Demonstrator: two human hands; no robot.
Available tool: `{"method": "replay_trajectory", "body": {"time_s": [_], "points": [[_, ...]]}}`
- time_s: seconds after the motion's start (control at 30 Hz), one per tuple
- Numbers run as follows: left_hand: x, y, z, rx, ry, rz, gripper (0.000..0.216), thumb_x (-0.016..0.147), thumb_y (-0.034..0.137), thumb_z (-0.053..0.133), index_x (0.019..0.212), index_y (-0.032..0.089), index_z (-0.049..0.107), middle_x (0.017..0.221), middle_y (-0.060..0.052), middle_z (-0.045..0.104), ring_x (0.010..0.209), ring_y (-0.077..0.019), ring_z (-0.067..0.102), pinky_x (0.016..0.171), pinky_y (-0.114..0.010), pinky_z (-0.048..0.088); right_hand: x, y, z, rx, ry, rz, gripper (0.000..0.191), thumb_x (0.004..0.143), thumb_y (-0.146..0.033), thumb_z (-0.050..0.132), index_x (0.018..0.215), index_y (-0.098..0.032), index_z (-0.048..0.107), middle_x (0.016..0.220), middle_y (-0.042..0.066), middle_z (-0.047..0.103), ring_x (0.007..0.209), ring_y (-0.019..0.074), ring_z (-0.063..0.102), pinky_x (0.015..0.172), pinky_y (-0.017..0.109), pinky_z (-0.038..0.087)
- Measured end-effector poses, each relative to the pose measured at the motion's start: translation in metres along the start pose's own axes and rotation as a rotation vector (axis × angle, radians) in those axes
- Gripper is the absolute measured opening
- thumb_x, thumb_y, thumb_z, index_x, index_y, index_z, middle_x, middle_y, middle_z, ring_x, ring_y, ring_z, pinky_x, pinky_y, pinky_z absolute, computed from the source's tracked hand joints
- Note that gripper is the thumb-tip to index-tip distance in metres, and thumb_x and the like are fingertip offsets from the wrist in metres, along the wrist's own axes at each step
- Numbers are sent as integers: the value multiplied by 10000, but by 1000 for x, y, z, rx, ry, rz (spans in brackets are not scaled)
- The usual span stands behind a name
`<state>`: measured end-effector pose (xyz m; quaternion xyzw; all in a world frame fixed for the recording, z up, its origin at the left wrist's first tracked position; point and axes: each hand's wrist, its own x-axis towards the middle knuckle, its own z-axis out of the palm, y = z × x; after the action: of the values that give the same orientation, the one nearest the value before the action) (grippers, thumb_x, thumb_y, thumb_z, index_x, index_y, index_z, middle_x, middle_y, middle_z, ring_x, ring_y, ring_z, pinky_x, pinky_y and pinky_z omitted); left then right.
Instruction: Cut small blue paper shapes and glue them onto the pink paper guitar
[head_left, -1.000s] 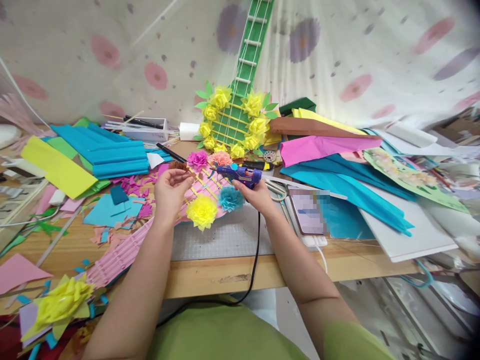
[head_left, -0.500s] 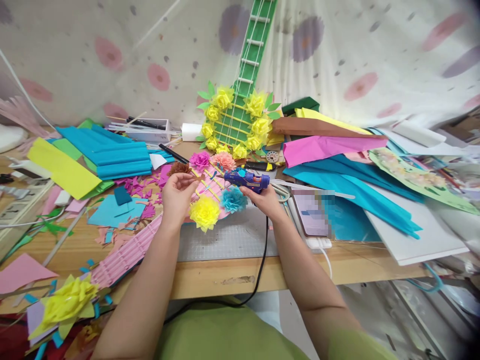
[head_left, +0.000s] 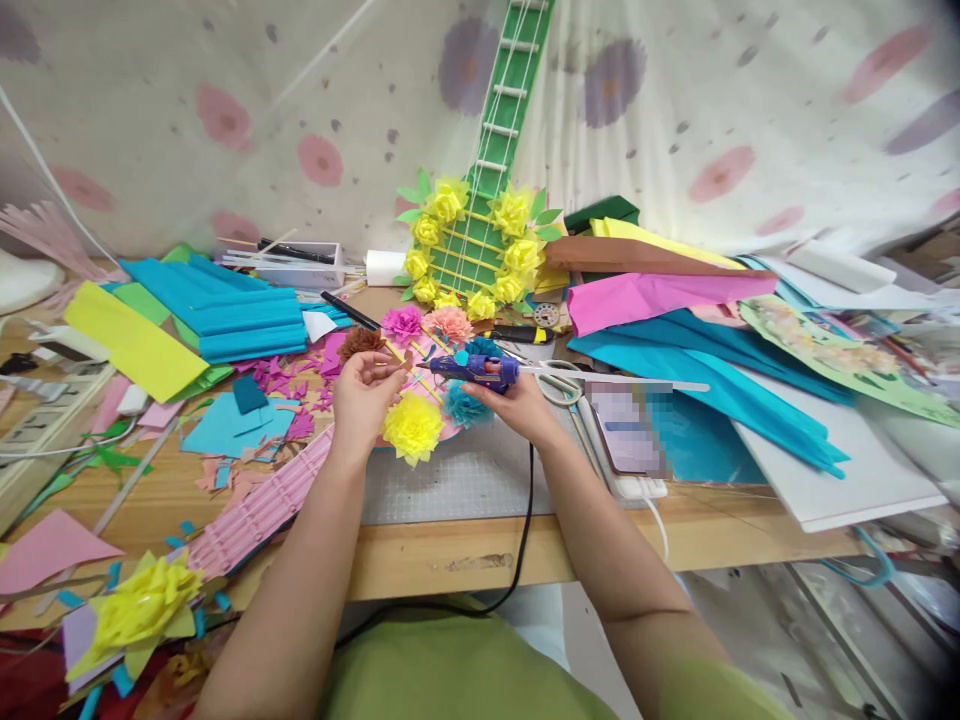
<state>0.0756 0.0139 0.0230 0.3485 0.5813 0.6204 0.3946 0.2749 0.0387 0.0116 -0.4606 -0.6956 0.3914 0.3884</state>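
My right hand is wrapped round a blue hot glue gun. A long white glue stick sticks out behind it, and its nozzle points left. Pinched in the fingers of my left hand is a small brown paper piece, close to the nozzle. Below both hands lies a pink guitar-shaped craft with yellow strips. Paper flowers sit on its body: a yellow flower, a brown flower, a magenta flower, a salmon flower and a blue flower.
A green paper guitar ringed with yellow flowers leans at the back. Blue crepe paper and scraps lie left. Scissors, a phone and more crepe paper lie right. A black cord hangs over the table edge.
The glue gun has moved left, bringing its nozzle to the brown paper piece in my left hand. More of the scissors now shows. The whole view has shifted slightly.
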Motion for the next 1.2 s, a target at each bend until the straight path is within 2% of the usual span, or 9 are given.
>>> {"method": "replay_trajectory", "body": {"time_s": [0.37,0.6,1.2], "points": [[1,-3,1,-22,3,1,359,512,249,740,792,177,528,703,-2,619,644,-141,616,531,-241,494,0,-3,0,-48,-20,-8,387,699,-494,639,938,-190,660,890,32,686,813,196,624,738,315,494],[1,-4,1,-3,-8,17,346,518,234,742,792,179,538,685,1,612,597,-122,596,523,-229,479,0,-5,0,-52,-15,1,374,698,-487,642,928,-193,662,872,31,684,792,195,619,737,325,494],[1,-1,1,26,-42,19,342,517,254,755,774,170,544,699,-12,622,623,-132,605,492,-211,461,3,-9,0,-44,-14,-9,363,706,-489,634,917,-195,663,869,35,686,802,208,616,738,333,484]]}}
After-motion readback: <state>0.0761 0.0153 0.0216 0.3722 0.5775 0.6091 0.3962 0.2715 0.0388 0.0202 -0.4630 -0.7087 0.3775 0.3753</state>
